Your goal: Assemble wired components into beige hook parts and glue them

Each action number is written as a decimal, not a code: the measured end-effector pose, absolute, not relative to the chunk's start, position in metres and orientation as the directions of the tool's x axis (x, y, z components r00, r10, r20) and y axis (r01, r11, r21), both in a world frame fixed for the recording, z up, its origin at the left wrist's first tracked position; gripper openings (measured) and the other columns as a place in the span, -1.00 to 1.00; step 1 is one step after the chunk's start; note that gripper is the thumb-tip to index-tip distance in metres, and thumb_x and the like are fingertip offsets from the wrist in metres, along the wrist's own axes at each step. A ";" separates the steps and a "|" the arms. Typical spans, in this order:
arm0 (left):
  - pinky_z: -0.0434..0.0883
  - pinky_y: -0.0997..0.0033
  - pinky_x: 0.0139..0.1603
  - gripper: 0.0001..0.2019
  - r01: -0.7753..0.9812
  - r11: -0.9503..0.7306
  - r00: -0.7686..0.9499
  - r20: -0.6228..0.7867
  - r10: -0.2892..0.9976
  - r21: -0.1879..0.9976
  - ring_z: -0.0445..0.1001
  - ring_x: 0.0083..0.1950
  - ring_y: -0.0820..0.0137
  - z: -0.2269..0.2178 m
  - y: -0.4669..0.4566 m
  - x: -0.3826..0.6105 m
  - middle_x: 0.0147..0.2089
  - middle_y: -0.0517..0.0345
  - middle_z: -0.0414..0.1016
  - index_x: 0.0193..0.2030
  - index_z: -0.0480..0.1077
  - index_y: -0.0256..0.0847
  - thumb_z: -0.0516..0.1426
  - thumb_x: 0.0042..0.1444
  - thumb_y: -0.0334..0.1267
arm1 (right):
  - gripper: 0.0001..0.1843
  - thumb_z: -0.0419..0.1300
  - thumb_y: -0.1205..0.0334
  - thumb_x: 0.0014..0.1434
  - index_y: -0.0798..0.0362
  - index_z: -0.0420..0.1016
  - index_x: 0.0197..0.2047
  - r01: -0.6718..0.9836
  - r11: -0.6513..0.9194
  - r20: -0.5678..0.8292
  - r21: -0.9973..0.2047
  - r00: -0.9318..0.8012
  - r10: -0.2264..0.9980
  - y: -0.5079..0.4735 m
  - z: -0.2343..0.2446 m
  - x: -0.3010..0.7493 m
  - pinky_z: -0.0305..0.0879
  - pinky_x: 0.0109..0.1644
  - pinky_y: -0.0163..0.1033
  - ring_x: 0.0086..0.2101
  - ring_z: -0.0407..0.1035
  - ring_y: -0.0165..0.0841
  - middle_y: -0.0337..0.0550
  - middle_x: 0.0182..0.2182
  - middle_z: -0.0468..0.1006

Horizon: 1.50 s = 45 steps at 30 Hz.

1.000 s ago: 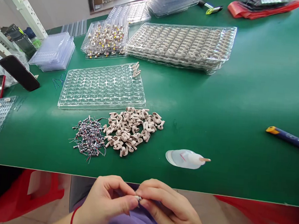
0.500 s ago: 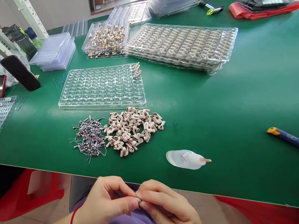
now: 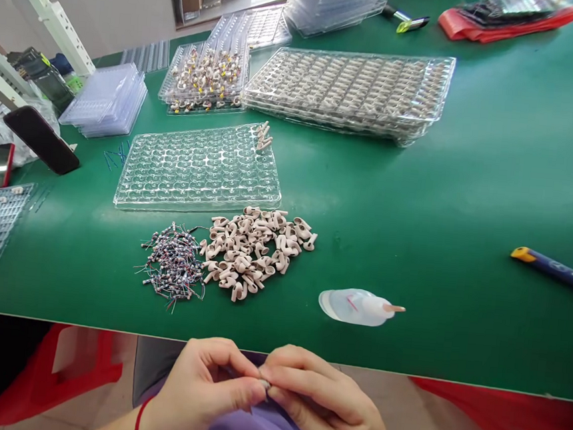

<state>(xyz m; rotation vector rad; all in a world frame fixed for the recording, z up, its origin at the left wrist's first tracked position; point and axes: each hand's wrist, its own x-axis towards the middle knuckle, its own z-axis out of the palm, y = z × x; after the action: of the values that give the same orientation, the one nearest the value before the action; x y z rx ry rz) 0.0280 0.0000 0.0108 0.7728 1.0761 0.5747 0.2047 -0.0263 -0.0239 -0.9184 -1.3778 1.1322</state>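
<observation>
Over my lap, just below the table's near edge, my left hand and my right hand meet at the fingertips. Both are closed in a pinch on one small pale part, mostly hidden by the fingers, so its kind does not show. Beyond them on the table lies a pile of beige earphone shells. Left of it is a heap of small wired electronic parts. A translucent squeeze bottle lies on its side to the right, its tip pointing right.
A clear moulded tray holds a few beige shells at its far right corner. Behind it stand stacked filled trays and a tray of assembled pieces. A blue pen-like tool lies right; a phone leans left.
The view has shifted very slightly. My hands stay in the same pinch, with the small part barely turned between the fingertips.
</observation>
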 end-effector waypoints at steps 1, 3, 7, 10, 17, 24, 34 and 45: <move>0.29 0.51 -0.41 -0.68 -0.045 0.615 0.378 -0.556 0.740 0.787 0.35 -0.50 0.53 0.011 0.000 0.028 -0.53 0.18 0.45 -0.48 0.56 -0.31 0.41 -0.15 -0.05 | -0.65 0.24 0.49 0.17 -0.14 0.63 -0.10 -0.070 0.249 0.257 -0.966 -0.123 0.959 -0.026 -0.024 0.204 0.53 -0.30 -0.37 -0.36 0.56 -0.36 -0.17 -0.36 0.62; 0.28 0.52 -0.42 -0.66 -0.045 0.622 0.380 -0.562 0.735 0.782 0.34 -0.50 0.53 0.012 0.000 0.029 -0.54 0.18 0.45 -0.49 0.55 -0.32 0.41 -0.16 -0.04 | -0.66 0.25 0.47 0.18 -0.15 0.63 -0.09 -0.082 0.251 0.260 -0.965 -0.123 0.958 -0.026 -0.023 0.204 0.53 -0.31 -0.37 -0.37 0.56 -0.36 -0.17 -0.36 0.62; 0.29 0.50 -0.41 -0.66 -0.052 0.630 0.381 -0.568 0.730 0.775 0.35 -0.50 0.52 0.013 0.000 0.029 -0.54 0.17 0.46 -0.50 0.55 -0.32 0.42 -0.17 -0.04 | -0.70 0.24 0.43 0.20 -0.13 0.64 -0.10 -0.105 0.237 0.250 -0.966 -0.137 0.958 -0.025 -0.024 0.204 0.53 -0.33 -0.36 -0.39 0.56 -0.36 -0.15 -0.37 0.62; 0.30 0.49 -0.41 -0.67 -0.060 0.638 0.383 -0.572 0.725 0.768 0.36 -0.50 0.51 0.013 -0.001 0.028 -0.54 0.16 0.47 -0.49 0.54 -0.33 0.42 -0.16 -0.06 | -0.70 0.24 0.43 0.20 -0.12 0.64 -0.09 -0.115 0.232 0.248 -0.966 -0.155 0.956 -0.025 -0.024 0.205 0.53 -0.33 -0.34 -0.39 0.55 -0.35 -0.14 -0.36 0.62; 0.31 0.50 -0.41 -0.69 -0.076 0.641 0.393 -0.568 0.723 0.764 0.36 -0.51 0.51 0.009 -0.002 0.028 -0.55 0.16 0.48 -0.48 0.54 -0.33 0.42 -0.14 -0.09 | -0.71 0.24 0.43 0.20 -0.12 0.64 -0.09 -0.108 0.239 0.253 -0.965 -0.148 0.956 -0.025 -0.024 0.205 0.55 -0.30 -0.35 -0.36 0.57 -0.35 -0.14 -0.35 0.63; 0.34 0.49 -0.38 -0.67 -0.132 0.640 0.398 -0.551 0.734 0.757 0.38 -0.50 0.51 0.010 -0.001 0.029 -0.55 0.15 0.48 -0.48 0.54 -0.33 0.41 -0.13 -0.06 | -0.76 0.29 0.38 0.17 -0.09 0.60 -0.11 0.004 0.254 0.253 -0.967 -0.034 0.967 -0.030 -0.027 0.204 0.56 -0.25 -0.41 -0.34 0.60 -0.34 -0.17 -0.35 0.68; 0.33 0.52 -0.38 -0.71 -0.138 0.620 0.371 -0.540 0.755 0.772 0.37 -0.49 0.51 0.012 -0.002 0.032 -0.54 0.15 0.50 -0.48 0.56 -0.31 0.41 -0.12 -0.10 | -0.72 0.23 0.44 0.21 -0.10 0.59 -0.10 0.047 0.340 0.337 -0.939 -0.061 0.940 -0.031 -0.027 0.205 0.56 -0.21 -0.39 -0.29 0.60 -0.34 -0.16 -0.28 0.68; 0.33 0.51 -0.38 -0.76 -0.067 0.550 0.306 -0.507 0.805 0.832 0.37 -0.47 0.50 0.011 -0.003 0.031 -0.50 0.12 0.52 -0.50 0.59 -0.29 0.40 -0.11 -0.13 | -0.77 0.24 0.38 0.23 -0.09 0.62 -0.11 0.057 0.349 0.346 -0.936 -0.045 0.937 -0.033 -0.032 0.203 0.59 -0.21 -0.35 -0.29 0.61 -0.31 -0.12 -0.26 0.68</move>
<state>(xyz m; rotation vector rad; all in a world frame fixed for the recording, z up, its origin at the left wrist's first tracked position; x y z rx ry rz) 0.0310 -0.0028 0.0113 0.8072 1.1164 0.6685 0.2025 -0.0333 -0.0318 -0.9706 -1.4280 0.9352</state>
